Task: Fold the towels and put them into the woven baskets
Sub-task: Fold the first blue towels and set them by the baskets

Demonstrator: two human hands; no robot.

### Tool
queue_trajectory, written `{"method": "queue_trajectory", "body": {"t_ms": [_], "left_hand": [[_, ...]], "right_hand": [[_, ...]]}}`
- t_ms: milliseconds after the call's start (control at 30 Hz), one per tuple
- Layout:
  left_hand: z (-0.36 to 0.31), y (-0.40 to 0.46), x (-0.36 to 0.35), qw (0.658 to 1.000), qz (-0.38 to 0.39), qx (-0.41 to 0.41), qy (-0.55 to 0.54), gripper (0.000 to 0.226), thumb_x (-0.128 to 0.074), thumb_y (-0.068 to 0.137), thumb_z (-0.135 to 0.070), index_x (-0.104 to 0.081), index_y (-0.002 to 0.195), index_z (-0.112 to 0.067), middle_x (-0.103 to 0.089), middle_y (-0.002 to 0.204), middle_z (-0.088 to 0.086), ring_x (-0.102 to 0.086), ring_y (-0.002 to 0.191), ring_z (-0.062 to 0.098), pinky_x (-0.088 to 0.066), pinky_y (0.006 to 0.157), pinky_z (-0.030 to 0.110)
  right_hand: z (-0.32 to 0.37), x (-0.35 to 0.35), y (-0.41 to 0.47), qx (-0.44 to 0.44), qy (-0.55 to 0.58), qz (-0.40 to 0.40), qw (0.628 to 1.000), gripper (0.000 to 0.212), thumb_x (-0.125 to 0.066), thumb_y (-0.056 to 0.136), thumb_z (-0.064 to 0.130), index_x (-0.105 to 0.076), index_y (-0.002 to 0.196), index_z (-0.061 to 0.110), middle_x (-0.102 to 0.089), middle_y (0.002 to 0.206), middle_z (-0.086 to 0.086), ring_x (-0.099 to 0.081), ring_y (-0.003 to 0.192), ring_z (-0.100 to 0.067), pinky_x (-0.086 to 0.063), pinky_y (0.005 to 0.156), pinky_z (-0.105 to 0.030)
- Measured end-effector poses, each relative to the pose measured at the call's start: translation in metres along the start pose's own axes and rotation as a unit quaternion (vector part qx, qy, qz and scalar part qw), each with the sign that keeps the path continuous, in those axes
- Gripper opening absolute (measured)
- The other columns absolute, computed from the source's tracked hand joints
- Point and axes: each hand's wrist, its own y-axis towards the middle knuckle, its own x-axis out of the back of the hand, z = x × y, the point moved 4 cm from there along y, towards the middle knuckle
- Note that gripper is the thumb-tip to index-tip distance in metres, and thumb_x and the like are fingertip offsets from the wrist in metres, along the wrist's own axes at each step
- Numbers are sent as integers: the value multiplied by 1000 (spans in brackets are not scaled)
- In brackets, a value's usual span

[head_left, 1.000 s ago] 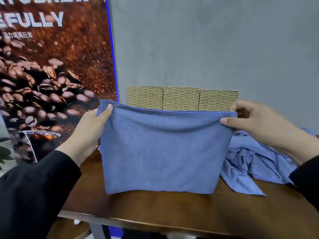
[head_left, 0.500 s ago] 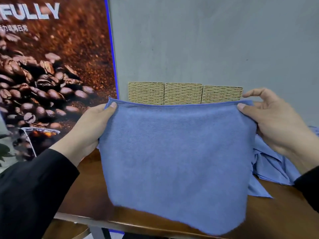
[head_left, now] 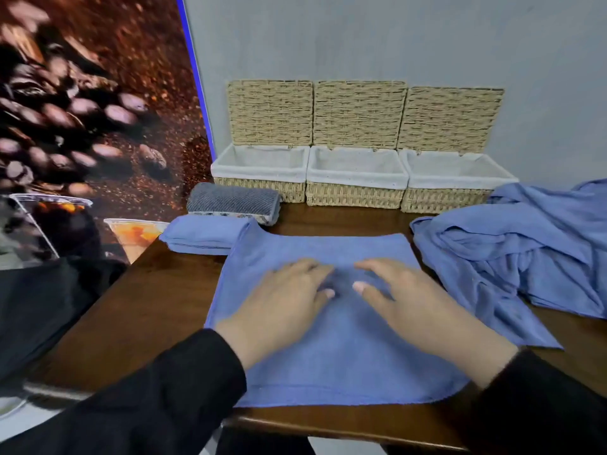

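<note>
Towel (head_left: 328, 349) spread flat before baskets (head_left: 356, 177), pressed under both hands (head_left: 279, 310) (head_left: 414, 307), fingers (head_left: 315, 274) straight, grasping nothing, for smoothing ahead of folding.

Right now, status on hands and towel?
Left hand and right hand open, flat on blue towel. Towel spread on table, unfolded. Three baskets open, empty. Nothing blocking.

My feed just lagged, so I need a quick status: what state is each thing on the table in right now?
Blue towel: spread flat on the table, unfolded.
Left hand: open, pressing the towel.
Right hand: open, pressing the towel.
Three woven baskets: lids up, nothing visible inside.
Folded blue towel: lying outside the baskets.
Folded grey towel: lying outside the baskets.
Blue towel heap: crumpled, unfolded.
</note>
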Motion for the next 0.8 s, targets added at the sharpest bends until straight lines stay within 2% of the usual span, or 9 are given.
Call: {"method": "queue_trajectory", "body": {"t_ms": [100, 133, 167, 267, 333, 433, 533, 600, 800], "left_hand": [[2, -11, -31, 997, 41, 4, 61, 58, -25, 107, -53, -18, 160, -33, -8, 169, -9, -6, 155, 11, -7, 125, 41], [4, -11, -33, 997, 42, 5, 61, 59, -23, 106, -55, -15, 161, -34, -3, 169, -10, -2, 155, 9, -4, 125, 42], [4, -11, -33, 997, 42, 4, 61, 60, -21, 106, -56, -14, 161, -35, -2, 169, -11, 0, 155, 8, -2, 126, 43], [5, -8, -30, 996, 61, 5, 62, 61, -22, 105, -58, -15, 161, -34, -3, 170, -10, -1, 155, 9, -3, 126, 45], [0, -5, -24, 995, 60, 5, 82, 60, -28, 105, -55, -19, 161, -32, -8, 170, -6, -6, 156, 12, -5, 126, 45], [-29, -6, -18, 999, 12, -37, 32, 57, -38, 106, -48, -30, 158, -28, -24, 166, -5, -18, 153, 10, -14, 124, 34], [-59, -13, -35, 996, 43, -65, -35, 58, -40, 104, -52, -31, 157, -31, -23, 166, -8, -17, 153, 6, -13, 125, 31], [-63, -15, -50, 997, 52, -64, -11, 61, -35, 103, -57, -27, 159, -32, -12, 168, -10, -6, 154, 4, -5, 126, 36], [-59, -18, -58, 998, 19, -65, 17, 63, -29, 102, -62, -25, 159, -34, -8, 168, -13, -2, 153, 1, -1, 127, 35]], "right_hand": [[-15, -35, -14, 44, -47, 92, 994, 84, -16, 89, 79, -31, 157, 31, -25, 160, 22, -18, 149, 5, -15, 123, -21], [-22, -38, -15, 58, -54, 99, 992, 87, -10, 87, 82, -29, 157, 34, -18, 162, 23, -10, 150, 8, -10, 126, -24], [-27, -35, -16, 61, -27, 93, 993, 80, -13, 90, 80, -31, 155, 37, -20, 162, 24, -11, 149, 10, -11, 126, -24], [-34, -9, -22, 28, 116, 37, 992, 47, -36, 94, 62, -53, 134, 46, -54, 138, 33, -44, 132, 13, -36, 110, -15], [-36, 8, -32, 44, 148, -12, 988, 31, -46, 95, 50, -68, 114, 39, -67, 115, 23, -61, 112, 2, -46, 93, -18], [-40, 21, -53, 84, 149, 18, 985, 14, -60, 94, 41, -71, 95, 33, -66, 96, 5, -62, 89, -17, -47, 79, -29], [-50, 26, -75, 97, 88, 98, 986, 21, -69, 88, 53, -69, 100, 35, -64, 104, 10, -62, 103, -15, -46, 87, -27], [-57, 24, -87, 98, 27, 133, 986, 32, -67, 86, 62, -67, 107, 38, -60, 112, 20, -58, 112, -10, -43, 94, -24], [-57, 7, -103, 86, -65, 23, 994, 28, -57, 87, 66, -62, 94, 39, -54, 98, 23, -53, 100, -4, -35, 92, -28]]}}
